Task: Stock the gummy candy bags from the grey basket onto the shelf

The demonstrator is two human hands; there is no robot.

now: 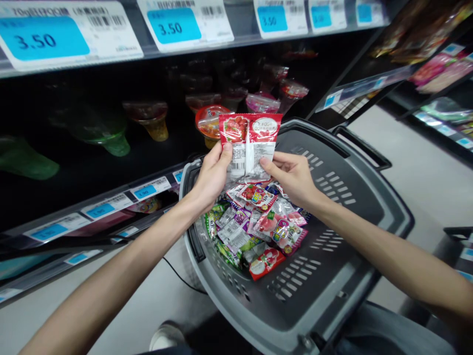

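Note:
Both of my hands hold up a small red and white snack packet point(250, 143), its back with the printed label facing me. My left hand point(213, 173) pinches its left edge and my right hand point(291, 176) pinches its lower right edge. The packet hovers over a grey plastic shopping basket point(332, 276). In the basket lies a heap of several similar small packets point(256, 222) in red, pink, green and purple.
A dark store shelf point(92, 148) runs along the left with jelly cups point(209, 121) and green cups point(111, 140). Blue price tags reading 3.50 point(173, 24) line the shelf edge above. More shelves with goods point(436, 69) stand at the right across a pale floor aisle point(417, 167).

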